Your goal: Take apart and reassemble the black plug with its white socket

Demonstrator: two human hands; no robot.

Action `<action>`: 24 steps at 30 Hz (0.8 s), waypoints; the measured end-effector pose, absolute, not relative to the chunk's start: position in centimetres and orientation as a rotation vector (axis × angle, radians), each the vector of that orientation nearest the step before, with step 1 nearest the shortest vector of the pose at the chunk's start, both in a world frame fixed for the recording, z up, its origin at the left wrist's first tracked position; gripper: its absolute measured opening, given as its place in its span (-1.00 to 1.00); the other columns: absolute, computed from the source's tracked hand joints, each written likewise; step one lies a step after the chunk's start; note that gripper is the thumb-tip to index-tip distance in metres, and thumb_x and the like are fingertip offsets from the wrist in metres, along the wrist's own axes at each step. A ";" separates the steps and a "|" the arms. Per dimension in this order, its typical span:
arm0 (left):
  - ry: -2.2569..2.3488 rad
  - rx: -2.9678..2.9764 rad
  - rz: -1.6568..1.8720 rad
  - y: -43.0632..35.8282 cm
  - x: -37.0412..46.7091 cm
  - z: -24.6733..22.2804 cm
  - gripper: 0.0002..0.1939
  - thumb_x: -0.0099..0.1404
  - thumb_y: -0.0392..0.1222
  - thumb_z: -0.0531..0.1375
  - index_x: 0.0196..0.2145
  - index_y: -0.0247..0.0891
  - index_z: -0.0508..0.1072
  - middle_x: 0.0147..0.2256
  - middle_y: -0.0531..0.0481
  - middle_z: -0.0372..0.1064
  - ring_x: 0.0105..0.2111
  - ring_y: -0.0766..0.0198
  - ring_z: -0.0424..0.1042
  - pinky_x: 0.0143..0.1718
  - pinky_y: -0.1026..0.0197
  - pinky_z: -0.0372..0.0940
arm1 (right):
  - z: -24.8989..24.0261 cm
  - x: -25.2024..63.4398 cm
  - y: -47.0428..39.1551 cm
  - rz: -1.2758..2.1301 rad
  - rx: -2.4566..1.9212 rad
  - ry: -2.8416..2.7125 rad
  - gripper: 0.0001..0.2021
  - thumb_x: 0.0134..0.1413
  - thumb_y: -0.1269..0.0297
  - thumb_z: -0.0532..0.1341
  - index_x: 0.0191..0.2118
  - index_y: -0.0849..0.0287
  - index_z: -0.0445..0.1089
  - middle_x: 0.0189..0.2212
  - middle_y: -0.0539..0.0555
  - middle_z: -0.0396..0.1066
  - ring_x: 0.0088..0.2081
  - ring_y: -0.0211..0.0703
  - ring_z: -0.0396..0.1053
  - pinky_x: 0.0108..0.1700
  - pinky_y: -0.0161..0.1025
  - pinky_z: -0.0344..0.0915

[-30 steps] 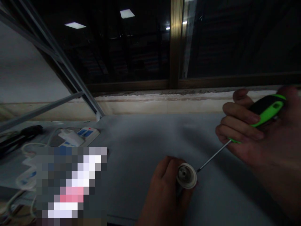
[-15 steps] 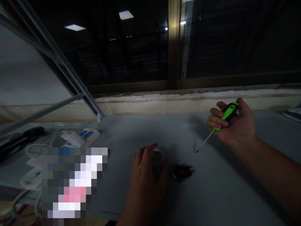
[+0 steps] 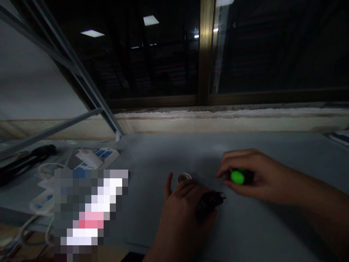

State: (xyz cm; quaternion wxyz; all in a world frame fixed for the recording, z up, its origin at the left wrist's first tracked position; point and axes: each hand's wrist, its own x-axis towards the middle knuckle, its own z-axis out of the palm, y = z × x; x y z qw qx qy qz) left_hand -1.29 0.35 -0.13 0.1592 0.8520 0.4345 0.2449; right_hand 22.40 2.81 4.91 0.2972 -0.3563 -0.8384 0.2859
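Note:
My left hand [image 3: 185, 207] is wrapped round a black plug-like device [image 3: 209, 203] with metal prongs pointing right, low over the grey table. Just beyond its knuckles lies a small round white object [image 3: 184, 177], partly covered by the fingers. To the right, my right hand [image 3: 245, 173] grips a green and black screwdriver [image 3: 237, 177], whose handle end faces me. Its shaft is hidden behind the handle and fingers.
On the left are a white power strip [image 3: 109, 154] with a plugged-in adapter, white cables and a black object [image 3: 35, 158]. A metal frame [image 3: 89, 91] slants there. A window stands behind the grey table [image 3: 152, 153].
My left hand has moved right, off the round white object and onto the black device. My right hand has come down and left, turning the screwdriver so its handle end faces me.

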 end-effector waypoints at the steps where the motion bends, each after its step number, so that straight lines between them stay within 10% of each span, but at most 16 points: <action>1: 1.243 2.440 0.708 0.4 -1.3 -0.2 -0.62 0.12 -0.30 0.38 -0.10 0.00 0.57 -0.11 0.08 0.61 0.06 -0.01 0.52 0.38 -0.54 -0.43 | 4.8 21.7 2.4 0.753 -0.984 -2.369 -0.82 0.10 0.49 0.34 -0.18 0.11 0.51 -0.27 -0.01 0.45 -0.25 -0.21 0.40 -0.22 -0.27 0.25; 24: 1.207 2.274 0.995 0.3 -1.5 -0.4 -0.56 0.10 -0.37 0.38 -0.09 -0.10 0.39 -0.15 0.07 0.56 -0.09 0.12 0.57 0.42 -0.45 -0.45 | 3.4 20.3 2.1 0.592 -0.996 -2.550 -0.83 0.10 0.52 0.26 -0.19 0.15 0.39 -0.26 -0.02 0.42 -0.26 -0.22 0.37 -0.22 -0.27 0.17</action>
